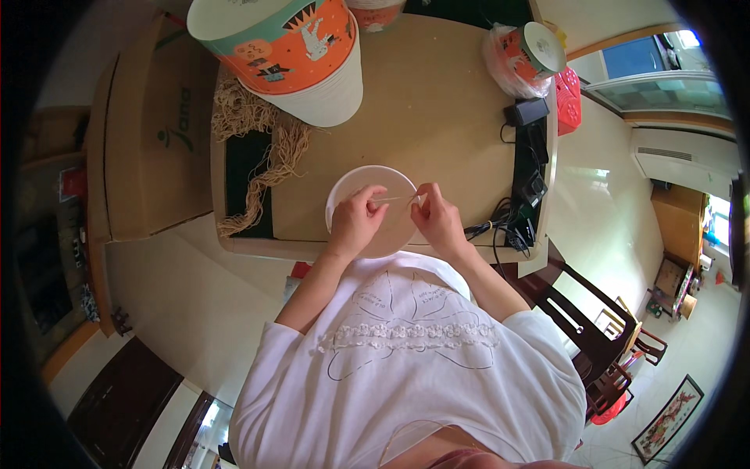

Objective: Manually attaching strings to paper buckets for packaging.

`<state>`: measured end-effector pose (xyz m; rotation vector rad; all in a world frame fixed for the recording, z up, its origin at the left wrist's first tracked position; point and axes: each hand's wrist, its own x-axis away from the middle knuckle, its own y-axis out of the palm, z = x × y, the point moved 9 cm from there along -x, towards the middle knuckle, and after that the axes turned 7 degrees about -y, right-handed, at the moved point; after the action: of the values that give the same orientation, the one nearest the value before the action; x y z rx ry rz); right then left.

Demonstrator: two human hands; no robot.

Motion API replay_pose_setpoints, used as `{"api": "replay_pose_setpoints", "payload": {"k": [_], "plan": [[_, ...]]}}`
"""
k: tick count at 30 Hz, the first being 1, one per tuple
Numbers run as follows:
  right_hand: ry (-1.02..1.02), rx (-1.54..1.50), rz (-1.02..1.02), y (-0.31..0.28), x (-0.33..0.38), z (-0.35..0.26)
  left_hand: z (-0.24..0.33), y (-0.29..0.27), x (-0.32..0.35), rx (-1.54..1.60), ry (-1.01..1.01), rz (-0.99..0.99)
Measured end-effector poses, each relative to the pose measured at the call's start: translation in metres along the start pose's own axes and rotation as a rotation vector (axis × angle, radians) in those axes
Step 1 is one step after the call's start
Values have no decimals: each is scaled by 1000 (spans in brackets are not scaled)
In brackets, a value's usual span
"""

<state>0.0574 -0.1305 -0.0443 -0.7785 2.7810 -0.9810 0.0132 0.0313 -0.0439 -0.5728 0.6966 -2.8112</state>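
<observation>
Between my two hands stretches a thin pale string (394,198), pulled roughly level. My left hand (359,220) pinches one end with thumb and forefinger. The other end is at the fingertips of my right hand (439,219), which are also closed in a pinch. Both hands are above a round white paper bucket (373,173) at the near edge of the table, close against my shirt. Its lower part is hidden by my hands and the shirt.
A tall stack of orange-and-green printed paper buckets (293,59) leans at the back left. Beige cords (269,168) lie below it. A wrapped tub (522,56), a black adapter (526,112) and cables (500,219) line the right edge. A cardboard box (160,141) stands left.
</observation>
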Motion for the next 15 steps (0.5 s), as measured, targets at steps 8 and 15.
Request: {"api": "replay_pose_setpoints", "payload": {"k": [8,15], "plan": [[-69,-94,10,0,8,0,26,19,-4,14,61,-53],[229,-380,78,9,30,26,8,40,18,-50,118,-96]]}}
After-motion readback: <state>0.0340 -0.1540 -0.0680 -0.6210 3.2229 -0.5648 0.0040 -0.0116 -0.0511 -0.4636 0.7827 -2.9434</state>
